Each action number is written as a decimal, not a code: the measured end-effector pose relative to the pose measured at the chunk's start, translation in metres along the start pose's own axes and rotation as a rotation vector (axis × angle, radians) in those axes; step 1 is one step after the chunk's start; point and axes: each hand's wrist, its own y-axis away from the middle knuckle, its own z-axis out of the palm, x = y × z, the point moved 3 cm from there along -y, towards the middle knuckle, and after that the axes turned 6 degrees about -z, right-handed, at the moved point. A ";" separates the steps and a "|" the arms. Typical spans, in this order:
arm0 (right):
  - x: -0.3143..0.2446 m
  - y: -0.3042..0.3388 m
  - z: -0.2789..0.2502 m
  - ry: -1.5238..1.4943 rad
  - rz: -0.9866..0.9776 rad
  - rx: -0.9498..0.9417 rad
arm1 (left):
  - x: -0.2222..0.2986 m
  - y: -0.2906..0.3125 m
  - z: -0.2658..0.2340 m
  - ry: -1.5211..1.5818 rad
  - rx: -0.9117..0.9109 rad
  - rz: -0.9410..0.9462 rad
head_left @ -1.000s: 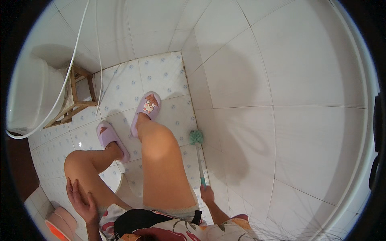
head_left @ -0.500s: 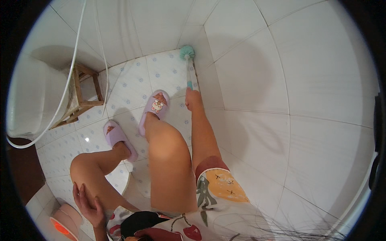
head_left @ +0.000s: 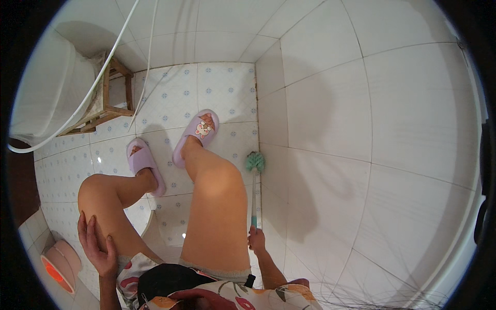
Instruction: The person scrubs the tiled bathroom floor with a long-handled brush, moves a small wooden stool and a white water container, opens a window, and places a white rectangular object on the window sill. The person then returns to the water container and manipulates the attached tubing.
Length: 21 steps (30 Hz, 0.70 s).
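Note:
My right hand (head_left: 257, 241) is closed round the blue-green grip of a long-handled scrub brush (head_left: 253, 199), low on the right beside my knee. The brush's round green bristle head (head_left: 255, 161) rests where the patterned floor (head_left: 222, 103) meets the right-hand tiled wall (head_left: 325, 181). Resting on my left thigh is my left hand (head_left: 98, 248), its fingers spread and holding nothing. Lilac slippers with a cartoon animal on the right one (head_left: 199, 132) are on my feet.
A wooden stool (head_left: 118, 98) stands at the far left, carrying a large translucent white tub (head_left: 51, 88). A white hose (head_left: 95, 85) hangs in front of it. At the lower left is a pink bucket (head_left: 64, 258) with an orange inside. Part of a white toilet basin (head_left: 147, 222) shows between my legs.
My right hand has drawn the brush back toward me along the wall's foot, from the far corner to beside my knee. My left hand stays on my thigh. The view has shifted slightly.

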 end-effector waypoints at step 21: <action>-0.317 -0.145 0.115 0.199 -0.605 -0.004 | 0.001 0.002 0.000 -0.010 0.021 -0.040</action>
